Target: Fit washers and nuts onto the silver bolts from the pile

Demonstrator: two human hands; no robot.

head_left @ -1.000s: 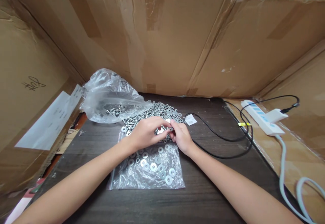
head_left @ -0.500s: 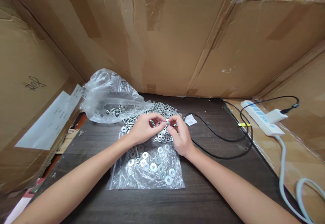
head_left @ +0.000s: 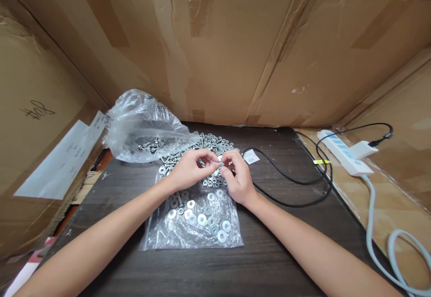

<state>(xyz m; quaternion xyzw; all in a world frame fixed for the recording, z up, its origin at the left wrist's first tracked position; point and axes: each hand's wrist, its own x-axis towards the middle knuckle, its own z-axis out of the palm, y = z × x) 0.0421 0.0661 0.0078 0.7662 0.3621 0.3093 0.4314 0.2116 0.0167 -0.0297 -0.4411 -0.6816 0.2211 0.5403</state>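
Meeting at frame centre, the left hand (head_left: 189, 171) and right hand (head_left: 236, 178) pinch one small metal fastener (head_left: 220, 164) between their fingertips above loose washers (head_left: 202, 211) on a flat plastic bag (head_left: 193, 232). Cardboard walls (head_left: 235, 50) surround the dark wooden bench (head_left: 269, 261); a white power strip (head_left: 343, 158) lies at right.

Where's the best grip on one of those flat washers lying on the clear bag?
Probably by its rim, from straight above: each washer lies flat on the clear bag, so only the outer edge and centre hole offer purchase. Pick one lying apart from its neighbours.
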